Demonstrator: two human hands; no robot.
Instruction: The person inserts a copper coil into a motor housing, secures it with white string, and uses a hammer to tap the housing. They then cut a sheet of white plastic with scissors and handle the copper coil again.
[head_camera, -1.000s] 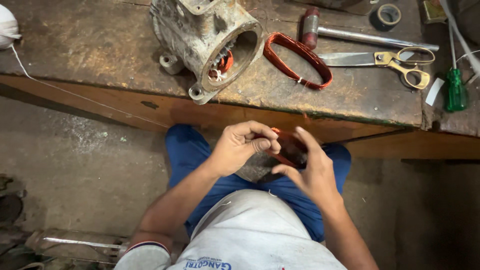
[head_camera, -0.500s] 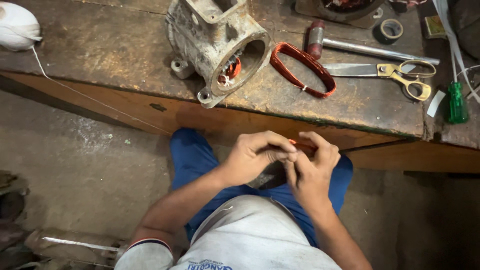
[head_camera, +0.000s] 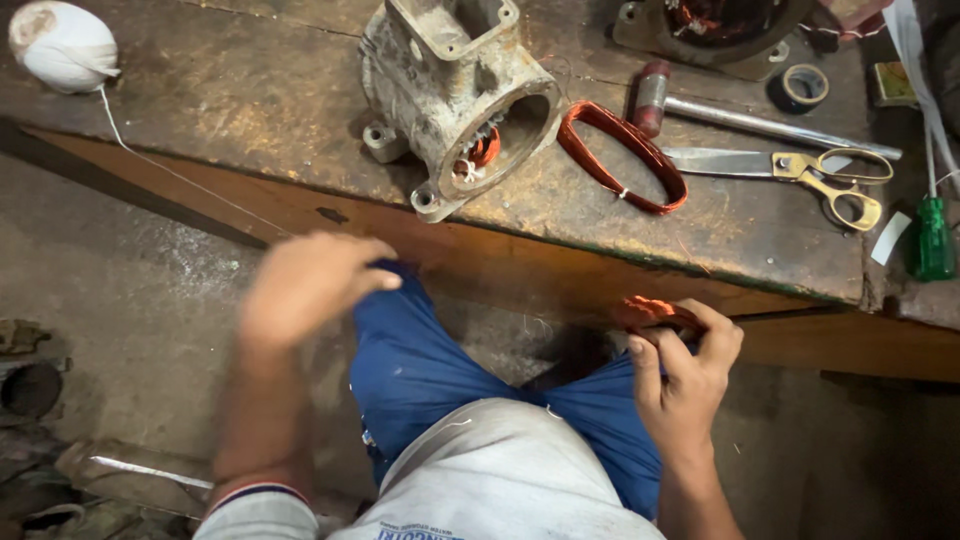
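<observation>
View: head camera, looking down over the person's lap to the counter (head_camera: 250, 110) edge.
Right hand: the right hand (head_camera: 690, 375) sits at about 4 o'clock in the frame, just under the counter's front edge, fingers curled around a small copper wire coil (head_camera: 650, 312); the grip looks like a pinch that keeps the loops bunched together.
Left hand: the left hand (head_camera: 305, 285) is at about 8 o'clock, blurred, resting against the blue trouser knee (head_camera: 410, 350); whether it holds anything I cannot tell.
Coil in hand: at the top of the right hand, close below the counter edge, over the right thigh.
Second coil: a larger oval copper coil (head_camera: 622, 158) lies flat on the counter at about 1 o'clock, tied with pale thread, just right of the motor housing.
Motor housing: a grey metal motor housing (head_camera: 455, 90) lies on its side at 12 o'clock, open mouth turned toward the person, copper windings showing inside; likely set so for easy reach.
Tools: a hammer (head_camera: 720, 108) and scissors (head_camera: 800, 170) with yellow handles lie at 2 o'clock; a green screwdriver (head_camera: 933, 235) sits at 3 o'clock.
Tape: a dark roll of tape (head_camera: 800, 88) near the top right.
String: a white ball of string (head_camera: 62, 45) at 10 o'clock, its thread trailing across the counter.
Labels: a small white strip (head_camera: 885, 238) lies beside the screwdriver.
</observation>
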